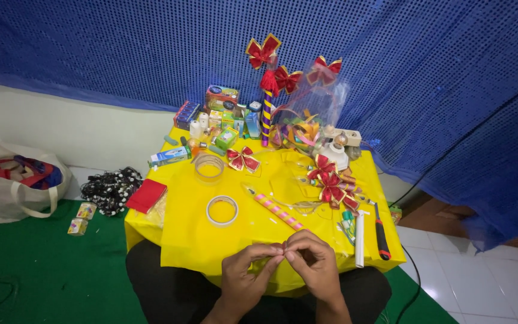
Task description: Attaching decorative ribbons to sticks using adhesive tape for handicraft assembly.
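My left hand (244, 273) and my right hand (314, 264) meet at the near edge of a low table covered in yellow sheet (193, 228). Their fingertips pinch a tiny reddish piece (283, 246) between them; it is too small to tell what it is. Just beyond the hands lies a pink stick with a spiral stripe (274, 208). A white tape roll (222, 210) lies to the left of it, and a clear tape roll (209, 167) further back. Red ribbon bows (331, 180) lie at the right.
A tall striped stick topped with red bows (266, 114) stands at the back among small boxes (220, 114) and a clear bag of ribbons (307, 123). A red-handled knife (381, 231) and white tube (360, 237) lie at right. A cloth bag (16, 180) sits on green floor, left.
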